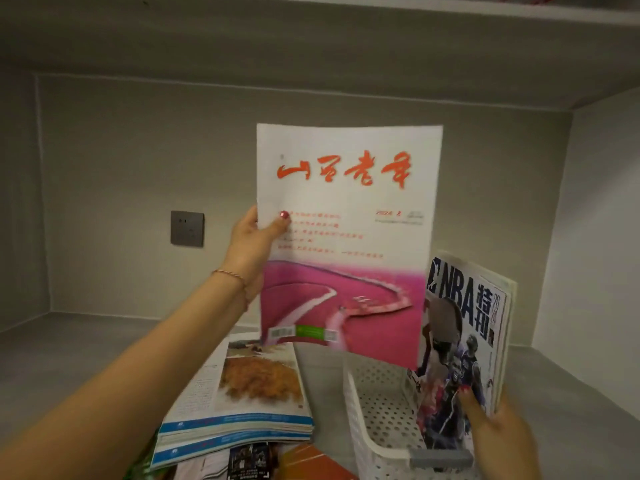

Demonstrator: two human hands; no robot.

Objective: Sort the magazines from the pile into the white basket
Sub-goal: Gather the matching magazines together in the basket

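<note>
My left hand (pixel 254 242) holds a white and pink magazine (pixel 346 244) with red lettering upright in the air, gripping its left edge, above and behind the white basket (pixel 360 410). Standing upright in the basket at its right side are several magazines fronted by an NBA magazine (pixel 464 344), and my right hand (pixel 495 431) grips them at their lower edge. The pile of magazines (pixel 242 393) lies flat on the grey surface to the left of the basket, topped by a cover with an orange landscape picture.
A grey shelf recess surrounds everything, with side walls left and right and a board overhead. A wall socket (pixel 187 228) sits on the back wall at the left. An orange book (pixel 311 462) and a dark booklet (pixel 249 460) lie at the front edge.
</note>
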